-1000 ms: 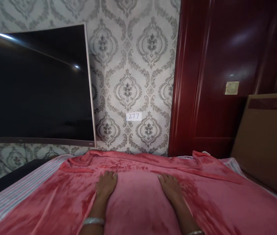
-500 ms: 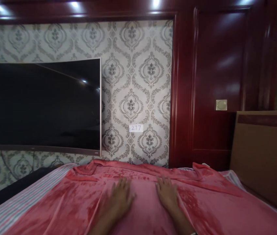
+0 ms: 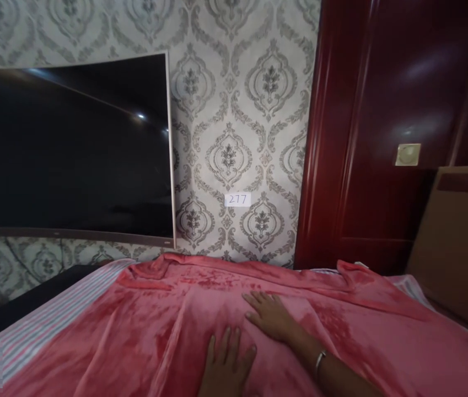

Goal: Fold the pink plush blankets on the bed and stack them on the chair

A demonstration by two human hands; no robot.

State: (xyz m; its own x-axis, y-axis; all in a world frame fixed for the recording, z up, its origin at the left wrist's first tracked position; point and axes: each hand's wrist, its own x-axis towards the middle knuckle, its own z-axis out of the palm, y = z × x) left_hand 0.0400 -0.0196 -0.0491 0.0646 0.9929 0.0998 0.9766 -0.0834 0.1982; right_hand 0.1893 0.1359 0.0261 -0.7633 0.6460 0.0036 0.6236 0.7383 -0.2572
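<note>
A pinkish-red plush blanket (image 3: 143, 320) is spread out in front of me, with a folded ridge along its far edge and darker brushed patches in its pile. My left hand (image 3: 229, 358) lies flat on it near the bottom of the view, fingers spread. Farther out and to the right, my right hand (image 3: 270, 317) rests palm down on the blanket, its fingers stretched toward the left. A thin bracelet (image 3: 320, 361) circles the right wrist. Neither hand grips the cloth.
Beneath the blanket, a striped cloth (image 3: 55, 311) shows at the left. A large television (image 3: 68, 154) hangs on the patterned wall, beside a paper label (image 3: 237, 199) reading 277. A cardboard box (image 3: 461, 248) stands at the right by dark red panelling (image 3: 382, 193).
My left hand has drawn back toward me and slightly right. My right hand has turned so its fingers point more leftward. The view has tipped downward.
</note>
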